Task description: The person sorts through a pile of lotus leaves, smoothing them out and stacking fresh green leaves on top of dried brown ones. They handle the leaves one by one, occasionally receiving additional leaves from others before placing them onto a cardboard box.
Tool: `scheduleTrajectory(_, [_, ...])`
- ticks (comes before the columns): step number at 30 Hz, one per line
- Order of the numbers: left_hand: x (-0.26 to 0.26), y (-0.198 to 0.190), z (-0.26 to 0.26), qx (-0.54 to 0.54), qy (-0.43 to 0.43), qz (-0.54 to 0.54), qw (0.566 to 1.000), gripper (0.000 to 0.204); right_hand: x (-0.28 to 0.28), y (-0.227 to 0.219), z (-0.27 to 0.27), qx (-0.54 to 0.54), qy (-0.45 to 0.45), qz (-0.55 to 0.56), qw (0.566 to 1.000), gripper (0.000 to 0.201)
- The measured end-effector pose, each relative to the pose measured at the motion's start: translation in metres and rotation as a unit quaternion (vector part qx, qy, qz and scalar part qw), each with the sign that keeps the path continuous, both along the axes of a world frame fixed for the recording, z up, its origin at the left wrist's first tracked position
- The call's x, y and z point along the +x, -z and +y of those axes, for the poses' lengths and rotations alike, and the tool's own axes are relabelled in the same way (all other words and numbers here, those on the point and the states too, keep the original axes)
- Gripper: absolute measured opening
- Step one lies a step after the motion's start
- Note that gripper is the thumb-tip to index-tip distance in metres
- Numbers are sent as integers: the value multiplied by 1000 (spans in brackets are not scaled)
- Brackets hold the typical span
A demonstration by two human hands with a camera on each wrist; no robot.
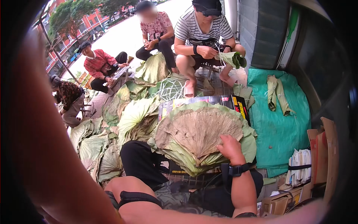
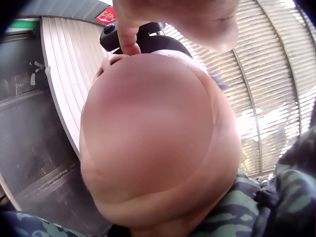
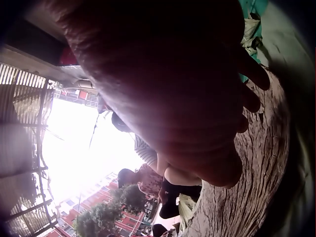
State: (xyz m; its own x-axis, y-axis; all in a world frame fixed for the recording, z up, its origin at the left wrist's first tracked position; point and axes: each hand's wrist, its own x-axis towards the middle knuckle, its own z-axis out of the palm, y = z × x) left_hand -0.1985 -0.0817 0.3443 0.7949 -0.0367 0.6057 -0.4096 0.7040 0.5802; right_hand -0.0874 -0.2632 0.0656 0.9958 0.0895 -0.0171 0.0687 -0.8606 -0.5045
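A stack of large dried leaves (image 1: pixel 197 128), brown on top with pale green edges, lies fanned out over a dark printed board in front of the lap. My right hand (image 1: pixel 230 148) rests on the right part of the stack. In the right wrist view the hand (image 3: pixel 168 94) is dark, its fingertips right at the wrinkled leaf surface (image 3: pixel 247 173). My left arm is raised close to the head camera. In the left wrist view the left hand (image 2: pixel 182 19) is up at the head, its fingers beside a black device (image 2: pixel 109 38); its grip is partly hidden.
More leaves (image 1: pixel 93 149) pile up at the left. White string (image 1: pixel 169 89) lies beyond the board (image 1: pixel 240 106). A green tarp (image 1: pixel 279 142) at right bears two rolled leaf bundles (image 1: pixel 278 93). Cardboard (image 1: pixel 328 149) and bundled papers (image 1: pixel 299 166) stand at far right. Several people sit opposite, one holding a leaf bundle (image 1: pixel 233 59).
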Motion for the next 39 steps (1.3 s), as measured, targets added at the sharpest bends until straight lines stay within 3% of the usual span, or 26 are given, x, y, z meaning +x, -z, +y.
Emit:
scheduleTrajectory(26, [22, 8, 7, -15, 102, -86, 991, 67, -1, 2, 0, -19, -16, 33, 999, 34])
scheduleTrajectory(35, [38, -12, -5, -23, 132, -114, 984, 67, 0, 5, 1, -18, -17, 19, 1000, 31])
scheduleTrajectory(38, [22, 9, 10, -25, 143, -123, 982, 67, 1, -1, 1, -32, -21, 66, 997, 41])
scheduleTrajectory(39, [22, 10, 9, 8, 89, -48, 995, 68, 1, -1, 1, -32, -21, 67, 997, 41])
